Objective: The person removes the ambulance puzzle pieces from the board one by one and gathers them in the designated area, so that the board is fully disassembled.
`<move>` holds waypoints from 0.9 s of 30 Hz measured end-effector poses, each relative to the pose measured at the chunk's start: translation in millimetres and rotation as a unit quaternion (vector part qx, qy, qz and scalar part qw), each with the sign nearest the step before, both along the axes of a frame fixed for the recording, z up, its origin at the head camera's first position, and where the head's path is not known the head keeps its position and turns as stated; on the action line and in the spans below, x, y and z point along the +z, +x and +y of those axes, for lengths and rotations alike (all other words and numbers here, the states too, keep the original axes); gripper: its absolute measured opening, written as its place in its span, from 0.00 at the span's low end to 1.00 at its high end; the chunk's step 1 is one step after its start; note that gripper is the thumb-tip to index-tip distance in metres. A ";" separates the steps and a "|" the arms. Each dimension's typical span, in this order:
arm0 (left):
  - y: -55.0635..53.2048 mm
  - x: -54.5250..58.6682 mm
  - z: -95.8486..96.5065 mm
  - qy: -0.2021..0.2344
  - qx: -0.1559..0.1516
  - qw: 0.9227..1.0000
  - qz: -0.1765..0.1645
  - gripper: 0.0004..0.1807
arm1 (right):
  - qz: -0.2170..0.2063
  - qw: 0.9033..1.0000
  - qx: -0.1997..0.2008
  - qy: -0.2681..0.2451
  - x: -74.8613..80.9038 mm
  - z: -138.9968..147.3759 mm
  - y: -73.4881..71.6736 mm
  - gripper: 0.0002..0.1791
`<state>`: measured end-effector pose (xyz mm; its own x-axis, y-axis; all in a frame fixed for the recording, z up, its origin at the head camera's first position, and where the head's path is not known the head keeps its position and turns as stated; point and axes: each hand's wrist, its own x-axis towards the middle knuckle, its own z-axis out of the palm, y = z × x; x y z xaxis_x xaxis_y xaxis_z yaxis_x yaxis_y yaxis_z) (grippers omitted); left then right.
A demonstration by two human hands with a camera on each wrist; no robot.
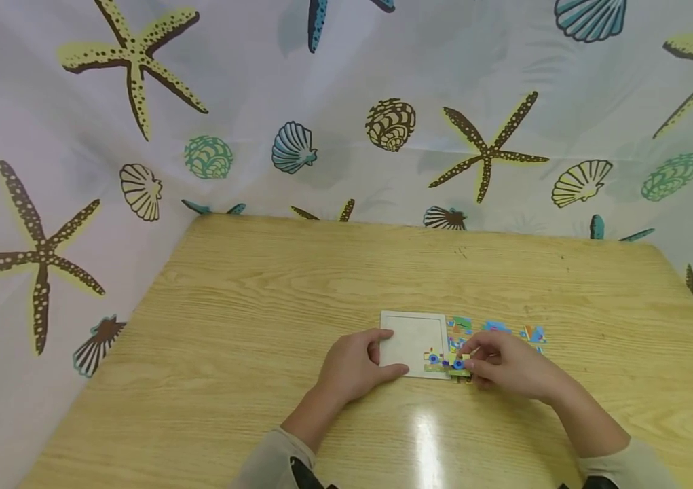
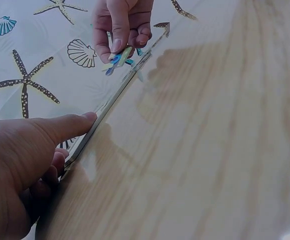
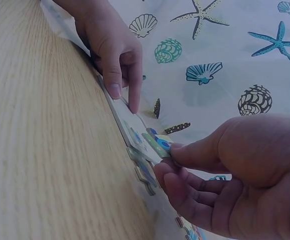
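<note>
A shallow white puzzle tray (image 1: pixel 410 343) lies on the table, with one colourful jigsaw piece (image 1: pixel 432 359) in its lower right corner. At its left side my left hand (image 1: pixel 352 365) holds the tray, thumb at the near edge and forefinger farther up. Between thumb and fingertips my right hand (image 1: pixel 512 365) pinches a second jigsaw piece (image 1: pixel 459 365), green and yellow with a blue round shape. That piece is tilted over the tray's right rim, next to the piece in the corner; whether they touch I cannot tell. The right wrist view shows the pinched piece (image 3: pixel 160 144) close up.
Several loose jigsaw pieces (image 1: pixel 496 327) lie to the right of the tray, some hidden behind the right hand. The wooden table (image 1: pixel 260 305) meets a white curtain (image 1: pixel 346 170) with starfish and shells at its back and sides.
</note>
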<state>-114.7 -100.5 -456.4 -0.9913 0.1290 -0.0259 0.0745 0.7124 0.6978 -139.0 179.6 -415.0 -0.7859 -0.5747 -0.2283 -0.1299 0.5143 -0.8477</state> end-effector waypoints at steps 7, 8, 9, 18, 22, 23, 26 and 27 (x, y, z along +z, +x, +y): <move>0.3 -0.7 -0.5 -0.001 0.000 1.000 -0.002 0.35 | 0.002 1.000 -0.012 0.011 2.3 10.9 3.3 0.15; 0.4 -0.7 -0.3 0.000 0.000 1.000 -0.002 0.35 | 0.004 1.000 -0.014 0.015 2.8 12.6 3.8 0.15; 0.3 -0.9 -0.2 0.000 -0.001 1.000 -0.001 0.35 | 0.004 1.000 -0.017 0.019 3.3 14.4 4.4 0.14; 0.4 -1.6 -0.1 0.004 -0.001 1.000 0.001 0.35 | -0.009 0.999 -0.028 0.032 1.1 32.6 6.6 0.14; 0.5 -2.4 0.1 0.004 -0.001 1.000 -0.001 0.35 | -0.022 0.999 -0.026 0.035 0.2 41.1 5.8 0.14; 0.5 -2.5 0.1 0.004 -0.001 1.000 -0.001 0.35 | -0.024 0.999 -0.029 0.036 0.4 42.8 5.8 0.14; 0.5 -1.8 0.1 0.003 0.000 1.000 -0.002 0.35 | -0.036 0.998 -0.040 0.038 1.5 46.2 6.8 0.14; 0.4 -1.5 0.0 0.003 0.001 1.000 -0.002 0.35 | -0.040 0.997 -0.045 0.039 2.0 46.6 7.4 0.14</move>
